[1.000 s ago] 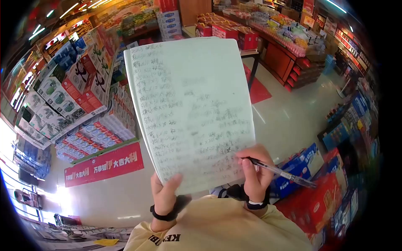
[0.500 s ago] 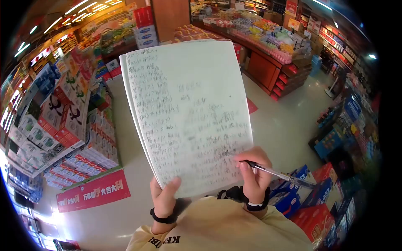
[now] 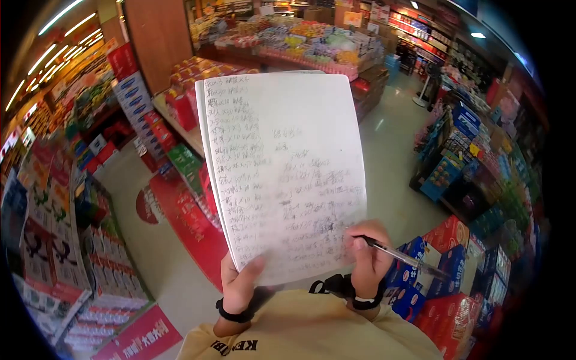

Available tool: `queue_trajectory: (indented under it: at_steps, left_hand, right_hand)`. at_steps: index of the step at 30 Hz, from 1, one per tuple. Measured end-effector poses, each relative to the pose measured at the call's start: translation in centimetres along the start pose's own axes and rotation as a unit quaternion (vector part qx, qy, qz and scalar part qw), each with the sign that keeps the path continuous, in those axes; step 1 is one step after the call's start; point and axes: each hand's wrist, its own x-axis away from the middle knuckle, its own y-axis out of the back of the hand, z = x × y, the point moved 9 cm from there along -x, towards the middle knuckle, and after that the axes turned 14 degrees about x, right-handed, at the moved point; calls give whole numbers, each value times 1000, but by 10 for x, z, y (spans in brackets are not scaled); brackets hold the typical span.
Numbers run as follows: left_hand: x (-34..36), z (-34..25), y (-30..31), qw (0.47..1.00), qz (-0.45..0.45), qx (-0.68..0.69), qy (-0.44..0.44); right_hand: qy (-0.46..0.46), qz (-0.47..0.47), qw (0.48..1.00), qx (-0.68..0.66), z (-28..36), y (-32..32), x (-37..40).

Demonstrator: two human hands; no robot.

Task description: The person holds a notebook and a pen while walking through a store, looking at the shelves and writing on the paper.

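Observation:
A white notebook [image 3: 312, 108] is held up in front of my chest, its open page covered with handwritten lines in two columns. My left hand [image 3: 240, 282] grips the lower left corner, thumb on the page and the other fingers behind it. At the lower right edge, my right hand [image 3: 369, 255] is closed around a pen [image 3: 399, 257]. The clear barrel slants down to the right, past the wrist, and the tip end is by my fingers close to the page. Dark bands circle both wrists.
Stacked cartons [image 3: 42, 252] stand at the left, with a red floor banner [image 3: 141, 333] by them. Red and blue boxes [image 3: 450, 312] are piled close at my right. A display counter of packaged goods [image 3: 300, 42] lies ahead, and shiny floor [image 3: 390, 114] runs between the displays.
My view has turned to the right, so the shelves and counter have shifted left. The notebook sits slightly lower and further right in view. Both hands keep their holds.

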Motion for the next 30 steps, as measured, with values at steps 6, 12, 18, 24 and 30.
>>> queue_trajectory:
  at_steps: [6, 12, 18, 24, 30]
  left_hand:
    - [-116, 2, -19, 996, 78, 7, 41]
    - [-201, 41, -20, 989, 93, 10, 114]
    - [-271, 89, -25, 985, 69, 6, 155]
    - [-338, 156, -50, 985, 76, -1, 156]
    - [-417, 222, -120, 989, 88, 18, 120]
  right_hand:
    - [77, -53, 994, 57, -30, -20, -75]
    - [7, -86, 992, 92, -89, -27, -111]
    - [-16, -95, 987, 131, -147, -26, -156]
    - [-33, -75, 987, 137, -222, 5, -211]
    - [-18, -82, 985, 149, -276, 64, -295]
